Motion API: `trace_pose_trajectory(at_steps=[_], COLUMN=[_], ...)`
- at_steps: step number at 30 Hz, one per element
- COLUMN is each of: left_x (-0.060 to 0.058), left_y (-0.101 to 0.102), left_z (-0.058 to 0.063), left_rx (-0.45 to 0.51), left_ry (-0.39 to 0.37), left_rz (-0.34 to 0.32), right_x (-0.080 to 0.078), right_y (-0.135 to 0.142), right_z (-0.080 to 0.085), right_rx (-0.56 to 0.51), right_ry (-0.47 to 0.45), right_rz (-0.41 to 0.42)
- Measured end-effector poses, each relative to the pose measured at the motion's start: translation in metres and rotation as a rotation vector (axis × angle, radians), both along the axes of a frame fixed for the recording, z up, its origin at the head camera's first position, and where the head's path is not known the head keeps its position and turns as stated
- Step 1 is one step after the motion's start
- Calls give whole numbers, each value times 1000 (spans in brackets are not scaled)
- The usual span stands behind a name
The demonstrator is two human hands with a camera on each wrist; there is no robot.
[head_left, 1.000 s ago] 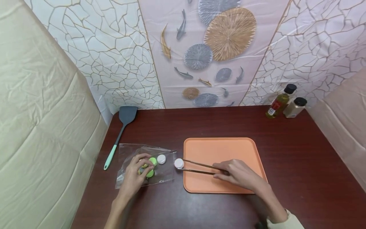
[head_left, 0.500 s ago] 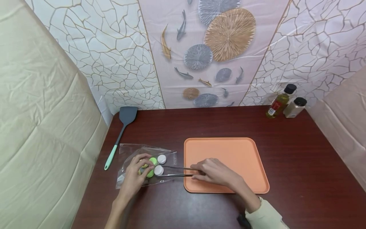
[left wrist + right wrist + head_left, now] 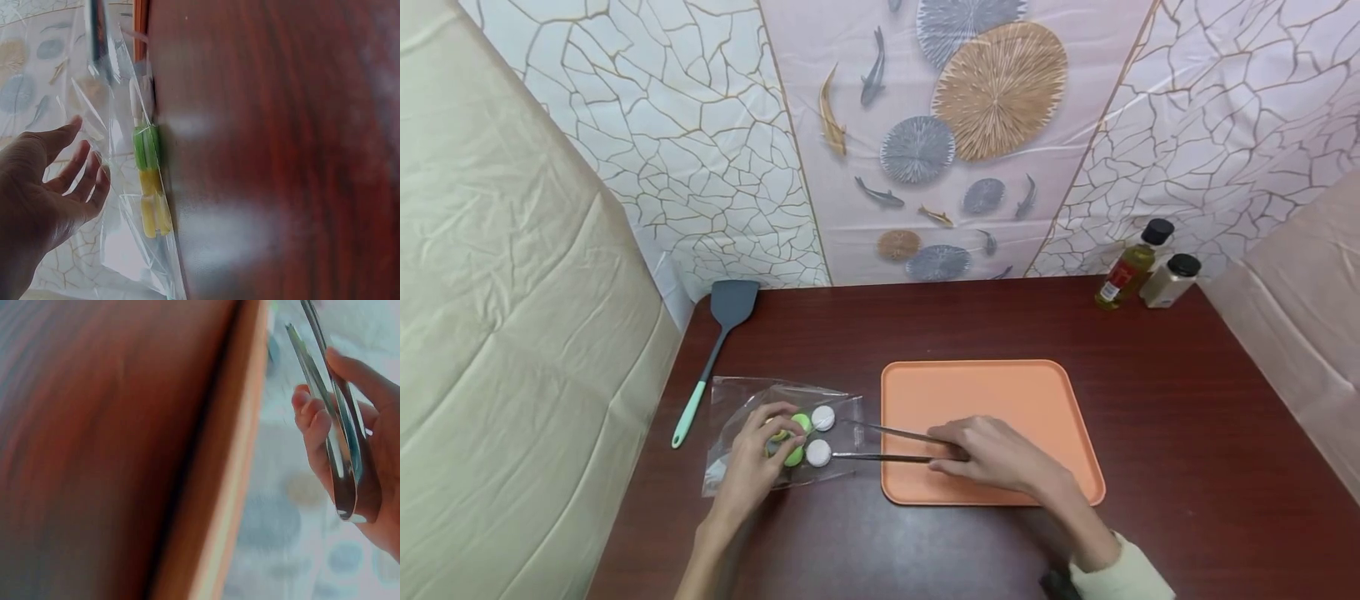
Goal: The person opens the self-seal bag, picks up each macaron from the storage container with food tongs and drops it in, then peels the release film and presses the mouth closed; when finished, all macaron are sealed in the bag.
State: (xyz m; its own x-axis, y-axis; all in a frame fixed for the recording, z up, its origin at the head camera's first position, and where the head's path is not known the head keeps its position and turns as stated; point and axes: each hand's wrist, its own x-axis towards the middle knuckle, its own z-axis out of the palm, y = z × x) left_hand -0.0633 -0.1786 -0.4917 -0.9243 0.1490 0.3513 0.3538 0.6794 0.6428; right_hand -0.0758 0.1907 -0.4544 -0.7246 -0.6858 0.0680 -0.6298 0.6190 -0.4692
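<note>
My left hand (image 3: 758,446) pinches the film of a clear plastic bag (image 3: 730,396) between thumb and index finger, lifting its mouth a little. Inside the bag lie macarons: a white macaron (image 3: 818,452) nearest the front, another white macaron (image 3: 823,417) behind it, and green macarons (image 3: 793,456) beside them. Yellow macarons (image 3: 154,212) lie deeper in, partly hidden by my fingers in the head view. My right hand (image 3: 996,454) grips metal tongs (image 3: 340,444) over the tray. Their arms stand apart, pointing left, with one tip close to the front white macaron.
An orange tray (image 3: 985,392) lies right of the bag. A spatula (image 3: 715,354) with a mint handle lies at the left. An oil bottle (image 3: 1126,271) and a seasoning jar (image 3: 1171,281) stand at the back right of the dark red table (image 3: 820,333).
The tongs carried a white macaron leftward into the bag and let go of it. They then spread and drew back right. My left hand stayed on the bag.
</note>
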Motion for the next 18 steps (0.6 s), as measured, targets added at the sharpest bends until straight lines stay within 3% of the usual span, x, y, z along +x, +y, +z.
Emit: trace_pose_trajectory(at_steps=[4, 6, 8, 11, 15, 18], left_x=[-2, -4, -5, -9, -22, -38], left_y=[1, 2, 2, 2, -6, -13], left_z=[-2, -2, -3, -7, -33, -61], left_rx=[6, 6, 1, -3, 24, -2], left_ry=[49, 61, 61, 70, 105, 114], left_rz=[-11, -3, 11, 10, -34, -68], right_x=[17, 26, 36, 49, 64, 71], right_y=[48, 76, 104, 146, 186, 202], right_z=[11, 11, 8, 1, -9, -16], right_rx=[-35, -65, -76, -20, 64, 97], right_ry=[176, 260, 282, 217, 52, -64], right_rz=[-155, -288, -446, -680, -899, -985])
